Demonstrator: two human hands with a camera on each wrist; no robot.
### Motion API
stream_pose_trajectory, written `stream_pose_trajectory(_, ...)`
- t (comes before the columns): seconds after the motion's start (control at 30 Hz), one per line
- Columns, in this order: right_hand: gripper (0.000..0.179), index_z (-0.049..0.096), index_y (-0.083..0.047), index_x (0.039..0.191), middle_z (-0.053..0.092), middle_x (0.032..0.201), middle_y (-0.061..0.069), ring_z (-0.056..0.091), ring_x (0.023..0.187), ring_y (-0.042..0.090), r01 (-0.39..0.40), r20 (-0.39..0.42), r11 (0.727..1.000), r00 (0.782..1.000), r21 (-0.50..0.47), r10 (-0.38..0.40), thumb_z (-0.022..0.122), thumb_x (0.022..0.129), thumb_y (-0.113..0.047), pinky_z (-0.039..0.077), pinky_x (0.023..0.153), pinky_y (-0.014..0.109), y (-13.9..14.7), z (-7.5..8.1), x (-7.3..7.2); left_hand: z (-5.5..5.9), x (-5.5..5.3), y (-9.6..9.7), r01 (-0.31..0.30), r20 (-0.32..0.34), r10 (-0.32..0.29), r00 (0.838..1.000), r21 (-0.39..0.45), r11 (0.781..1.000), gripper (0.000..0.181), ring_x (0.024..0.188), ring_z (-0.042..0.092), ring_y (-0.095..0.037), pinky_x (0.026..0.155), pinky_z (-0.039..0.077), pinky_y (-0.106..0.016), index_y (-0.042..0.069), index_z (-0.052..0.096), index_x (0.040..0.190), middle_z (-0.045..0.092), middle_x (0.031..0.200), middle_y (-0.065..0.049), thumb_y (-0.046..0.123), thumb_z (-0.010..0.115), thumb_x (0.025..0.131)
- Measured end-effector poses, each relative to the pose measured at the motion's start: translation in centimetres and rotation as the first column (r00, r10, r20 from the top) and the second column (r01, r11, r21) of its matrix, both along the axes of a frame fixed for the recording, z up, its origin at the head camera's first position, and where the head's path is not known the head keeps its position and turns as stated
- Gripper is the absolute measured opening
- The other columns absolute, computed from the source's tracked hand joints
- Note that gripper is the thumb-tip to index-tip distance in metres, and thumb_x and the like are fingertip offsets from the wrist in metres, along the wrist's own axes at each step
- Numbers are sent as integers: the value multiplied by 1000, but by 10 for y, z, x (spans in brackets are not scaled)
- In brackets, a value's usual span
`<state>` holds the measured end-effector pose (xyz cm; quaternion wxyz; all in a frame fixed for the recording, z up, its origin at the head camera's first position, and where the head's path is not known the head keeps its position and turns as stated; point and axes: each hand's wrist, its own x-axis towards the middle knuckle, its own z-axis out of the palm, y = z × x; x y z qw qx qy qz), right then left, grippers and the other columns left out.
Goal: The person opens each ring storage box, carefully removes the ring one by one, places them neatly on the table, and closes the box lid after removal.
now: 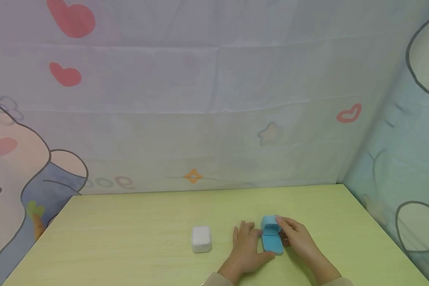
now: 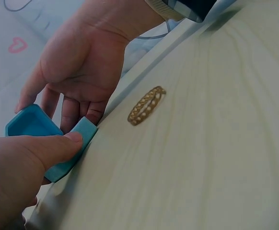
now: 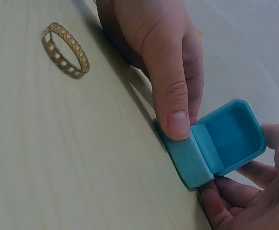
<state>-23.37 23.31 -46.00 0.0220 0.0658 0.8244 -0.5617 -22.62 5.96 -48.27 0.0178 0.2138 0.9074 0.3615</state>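
Observation:
A small light-blue ring box sits on the table with its lid raised. My left hand grips the base from the left, its thumb pressed on the front edge. The other fingers of that hand spread out toward the back. From the right side, my right hand holds the box, with its thumb at the lid's edge and its fingers curled beside the hinge. A gold openwork band with pale round spots lies on the table near the hands in both wrist views.
A white rounded box stands to the left of my left hand. The pale yellow table meets a printed cloth backdrop at the back, and more cloth hangs along the right side.

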Motion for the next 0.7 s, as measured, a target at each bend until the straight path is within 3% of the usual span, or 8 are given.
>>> stream_pose_trajectory(0.7,58,49,4,132,66,106,12,63,90,18,-13,-27,999,1000,-31,12,47,97,-43,53,72,30,1,0,3,-1,-1,0,13,-22,-13,1000,-3,1000,59,141,19,-45,112,7,-65,7,55,120,38,143,-19,47,70,80)
